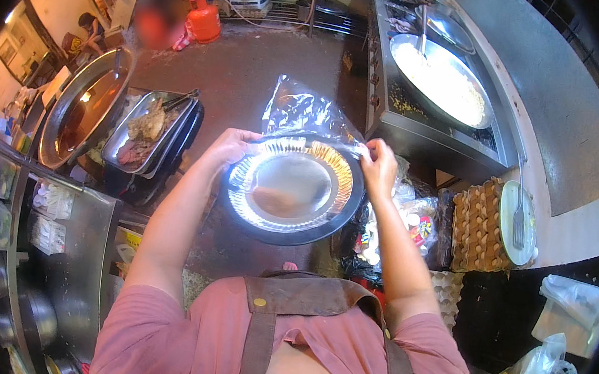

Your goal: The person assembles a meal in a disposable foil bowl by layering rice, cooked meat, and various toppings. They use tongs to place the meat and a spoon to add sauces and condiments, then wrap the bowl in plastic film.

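Note:
In front of me I hold a round plate with a wide black rim and a shiny silver, fluted inner part. My left hand grips its far left edge, fingers closed. At the far right edge my right hand is closed in a pinch where the clear plastic bag meets the rim. The bag stretches along the far rim between both hands and stands up beyond it, crinkled. Whether the plastic also passes under the plate is hidden.
Left stand a big pan of brown liquid and a metal tray with cooked meat. A wide pan of white food sits on the right stove, near stacked egg trays and a green plate holding a spatula. Behind is an orange gas cylinder.

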Demonstrator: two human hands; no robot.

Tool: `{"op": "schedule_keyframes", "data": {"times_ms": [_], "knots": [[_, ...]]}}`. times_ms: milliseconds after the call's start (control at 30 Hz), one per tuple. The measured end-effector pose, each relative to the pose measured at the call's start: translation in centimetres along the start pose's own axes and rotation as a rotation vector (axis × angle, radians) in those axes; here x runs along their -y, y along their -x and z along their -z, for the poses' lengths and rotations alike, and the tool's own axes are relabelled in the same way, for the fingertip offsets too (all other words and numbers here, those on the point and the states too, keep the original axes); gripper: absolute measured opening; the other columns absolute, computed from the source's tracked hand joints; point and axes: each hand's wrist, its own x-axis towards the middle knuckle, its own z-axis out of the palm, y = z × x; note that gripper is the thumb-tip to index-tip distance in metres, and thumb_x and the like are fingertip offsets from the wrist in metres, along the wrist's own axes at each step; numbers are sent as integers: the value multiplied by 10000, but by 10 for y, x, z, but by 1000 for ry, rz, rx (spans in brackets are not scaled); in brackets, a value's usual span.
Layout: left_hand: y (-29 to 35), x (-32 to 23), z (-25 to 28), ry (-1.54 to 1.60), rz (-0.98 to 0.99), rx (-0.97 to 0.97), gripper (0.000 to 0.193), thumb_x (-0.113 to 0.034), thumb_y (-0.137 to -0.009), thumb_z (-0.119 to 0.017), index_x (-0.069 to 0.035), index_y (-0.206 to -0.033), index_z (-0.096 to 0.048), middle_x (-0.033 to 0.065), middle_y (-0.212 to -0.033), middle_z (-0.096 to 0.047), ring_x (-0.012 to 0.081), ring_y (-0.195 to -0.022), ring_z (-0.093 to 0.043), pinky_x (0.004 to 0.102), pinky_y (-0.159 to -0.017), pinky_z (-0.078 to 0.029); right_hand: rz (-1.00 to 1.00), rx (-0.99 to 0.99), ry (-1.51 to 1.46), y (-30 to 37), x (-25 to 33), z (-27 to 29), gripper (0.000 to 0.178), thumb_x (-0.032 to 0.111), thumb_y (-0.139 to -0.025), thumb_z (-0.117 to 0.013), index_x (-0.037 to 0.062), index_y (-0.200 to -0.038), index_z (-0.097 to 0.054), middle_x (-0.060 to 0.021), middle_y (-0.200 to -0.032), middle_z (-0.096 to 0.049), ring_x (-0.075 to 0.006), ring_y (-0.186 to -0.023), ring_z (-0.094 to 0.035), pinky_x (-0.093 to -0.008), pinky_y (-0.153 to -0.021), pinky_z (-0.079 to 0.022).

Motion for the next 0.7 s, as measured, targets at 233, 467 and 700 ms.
{"op": "schedule_keyframes", "data": {"times_ms": [233, 467, 700], "knots": [[-4, 41, -38, 109, 110, 65, 342, 11, -805, -665, 35, -1143, -616, 93, -986, -677, 156, -790, -654, 277, -720, -542, -807, -30, -1695, 2, -13, -16, 174, 163, -883, -647, 89, -1022, -574, 38, -682, -512, -44, -534, -410, -207, -453, -337], [14, 46, -23, 275, 196, -117, 326, 15, -825, -647, 61, -1144, -600, 117, -996, -675, 169, -851, -657, 283, -747, -548, -381, 195, -1004, 23, 2, -18, 158, 217, -887, -651, 115, -990, -588, 57, -721, -545, -17, -499, -382, -181, -417, -262], [38, 63, -4, 409, 105, -115, 332, 7, -818, -666, 62, -1137, -590, 130, -987, -670, 175, -847, -657, 282, -761, -545, -412, 130, -873, 18, 1, -49, 257, 270, -841, -707, 117, -1001, -576, 77, -701, -408, -25, -589, -344, -182, -534, -289]]}}
